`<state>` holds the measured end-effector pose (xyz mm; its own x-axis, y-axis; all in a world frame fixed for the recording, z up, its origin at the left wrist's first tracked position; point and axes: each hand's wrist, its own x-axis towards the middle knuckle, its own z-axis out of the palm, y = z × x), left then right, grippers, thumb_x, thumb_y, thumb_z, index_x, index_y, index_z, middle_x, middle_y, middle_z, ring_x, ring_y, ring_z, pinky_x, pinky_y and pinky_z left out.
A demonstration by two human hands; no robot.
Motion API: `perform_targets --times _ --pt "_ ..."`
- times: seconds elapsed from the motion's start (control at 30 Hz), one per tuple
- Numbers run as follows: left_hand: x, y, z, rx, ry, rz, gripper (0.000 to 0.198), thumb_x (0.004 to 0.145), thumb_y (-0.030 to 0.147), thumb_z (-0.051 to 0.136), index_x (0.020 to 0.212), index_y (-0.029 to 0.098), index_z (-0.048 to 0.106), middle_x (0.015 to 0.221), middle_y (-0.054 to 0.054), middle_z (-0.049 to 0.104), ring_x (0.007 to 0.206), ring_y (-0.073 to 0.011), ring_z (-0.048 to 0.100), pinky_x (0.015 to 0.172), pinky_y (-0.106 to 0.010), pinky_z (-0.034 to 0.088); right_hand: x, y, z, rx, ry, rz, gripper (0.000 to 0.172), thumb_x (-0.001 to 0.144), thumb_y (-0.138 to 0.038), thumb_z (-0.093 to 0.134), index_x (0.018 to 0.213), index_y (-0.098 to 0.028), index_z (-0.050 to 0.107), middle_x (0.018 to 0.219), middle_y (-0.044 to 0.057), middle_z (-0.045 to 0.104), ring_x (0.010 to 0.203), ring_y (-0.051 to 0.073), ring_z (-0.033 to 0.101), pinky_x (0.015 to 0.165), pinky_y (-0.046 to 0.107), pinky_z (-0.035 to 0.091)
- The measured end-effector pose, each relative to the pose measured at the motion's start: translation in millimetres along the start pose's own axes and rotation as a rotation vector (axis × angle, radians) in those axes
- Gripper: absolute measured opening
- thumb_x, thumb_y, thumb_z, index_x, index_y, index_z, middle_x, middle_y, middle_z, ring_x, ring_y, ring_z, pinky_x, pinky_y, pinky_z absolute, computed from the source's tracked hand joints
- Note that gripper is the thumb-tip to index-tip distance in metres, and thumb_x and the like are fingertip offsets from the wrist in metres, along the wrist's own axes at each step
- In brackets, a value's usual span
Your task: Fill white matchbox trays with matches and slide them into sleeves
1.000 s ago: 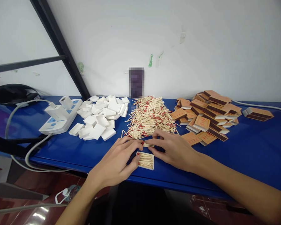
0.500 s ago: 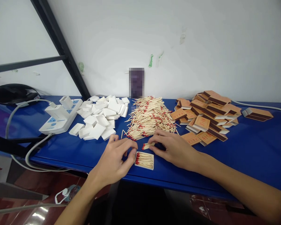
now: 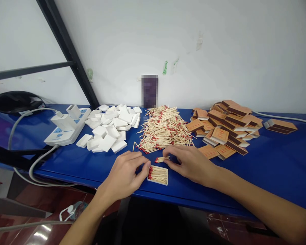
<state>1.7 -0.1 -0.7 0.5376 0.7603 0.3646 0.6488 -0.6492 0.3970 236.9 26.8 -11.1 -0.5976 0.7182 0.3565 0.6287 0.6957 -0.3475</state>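
A small white matchbox tray (image 3: 158,175) half filled with red-tipped matches lies near the front edge of the blue table (image 3: 270,163). My left hand (image 3: 124,173) rests at the tray's left end, fingers curled with a fingertip touching it. My right hand (image 3: 191,161) pinches a small bunch of matches (image 3: 162,159) just above the tray. Behind both hands lies a big loose pile of matches (image 3: 163,129).
A heap of empty white trays (image 3: 109,127) sits at the left, with a white power strip (image 3: 66,126) and grey cables beyond it. Orange matchbox sleeves (image 3: 224,126) are piled at the right, one (image 3: 280,125) apart farther right. A black frame bar slants at the back left.
My left hand let go of the bunch of matches and drew back to the tray's left end. My right hand kept the bunch and shifted slightly.
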Motion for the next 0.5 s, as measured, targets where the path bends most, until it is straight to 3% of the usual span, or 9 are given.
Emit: perform_targets --times 0.2,0.33,0.5 --pt "1.7 -1.3 2.2 -0.034 -0.058 -0.010 0.022 0.100 0.026 0.045 0.091 0.020 0.064 0.081 0.001 0.069 0.070 -0.0143 0.059 0.072 -0.031 0.041 2.0 2.2 -0.4 0.075 -0.012 0.004 0.011 0.090 -0.015 0.059 0.093 -0.021 0.068 0.080 0.000 0.067 0.062 0.012 0.056 0.059 0.025 0.042" --pt "1.2 1.2 1.4 -0.020 -0.059 -0.028 0.015 0.095 0.029 0.052 0.103 0.021 0.063 0.086 -0.001 0.066 0.080 -0.0188 0.060 0.076 -0.033 0.045 2.1 3.4 0.8 0.062 -0.035 0.025 0.017 0.091 -0.015 0.059 0.101 -0.021 0.071 0.083 0.002 0.067 0.068 0.014 0.059 0.060 0.025 0.045" --pt "-2.2 5.2 -4.1 -0.028 -0.159 -0.013 0.037 0.078 0.022 0.059 0.115 0.024 0.059 0.104 -0.005 0.059 0.100 -0.0252 0.056 0.091 -0.041 0.046 0.5 5.3 3.0 0.095 -0.021 -0.033 0.018 0.094 -0.015 0.055 0.097 -0.021 0.072 0.094 0.005 0.067 0.082 0.016 0.063 0.068 0.028 0.050"
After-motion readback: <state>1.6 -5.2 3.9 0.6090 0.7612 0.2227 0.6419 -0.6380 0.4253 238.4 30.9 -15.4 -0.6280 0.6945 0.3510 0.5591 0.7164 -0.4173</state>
